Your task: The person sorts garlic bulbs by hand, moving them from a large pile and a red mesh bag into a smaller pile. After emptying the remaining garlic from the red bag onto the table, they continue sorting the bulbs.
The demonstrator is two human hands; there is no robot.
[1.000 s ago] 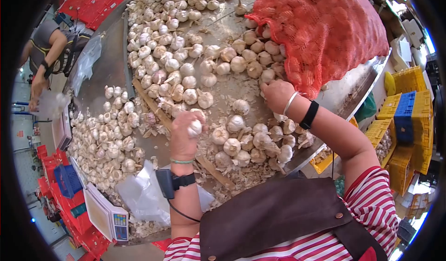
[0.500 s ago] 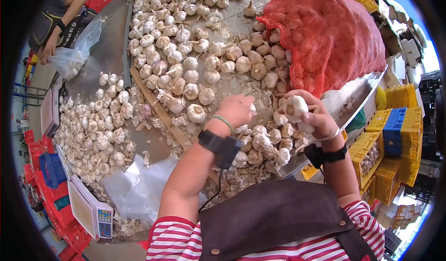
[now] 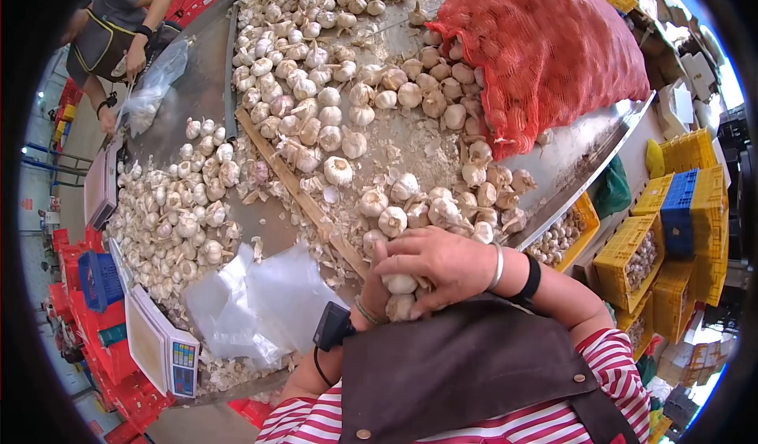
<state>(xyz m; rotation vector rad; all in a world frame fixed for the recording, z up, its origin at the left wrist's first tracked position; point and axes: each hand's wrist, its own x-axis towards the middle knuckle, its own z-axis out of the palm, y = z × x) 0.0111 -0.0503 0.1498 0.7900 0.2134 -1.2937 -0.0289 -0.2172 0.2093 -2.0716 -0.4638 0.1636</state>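
Observation:
Both my hands are together in front of the brown apron (image 3: 466, 365), at the near edge of the table. My right hand (image 3: 446, 261) curls over from the right, its fingers closed on garlic bulbs (image 3: 400, 308). From the left, my left hand (image 3: 373, 292) cups the same bulbs, partly hidden behind the right hand. Just beyond the hands lies a cluster of whole garlic bulbs (image 3: 392, 221) among loose skins. The open mouth of a red mesh sack (image 3: 545, 57) full of garlic spills bulbs onto the metal table.
A wooden strip (image 3: 296, 187) separates the large garlic heap from a whiter pile (image 3: 178, 219) at left. Clear plastic bags (image 3: 264, 302) lie near a scale (image 3: 162, 341). Another person (image 3: 118, 33) handles a plastic bag at far left. Yellow crates (image 3: 628, 262) stand at right.
My hands came back toward the apron and met around garlic bulbs. Earlier they were apart, the right holding bulbs near the sack. The other person's second hand has come into view at the bag.

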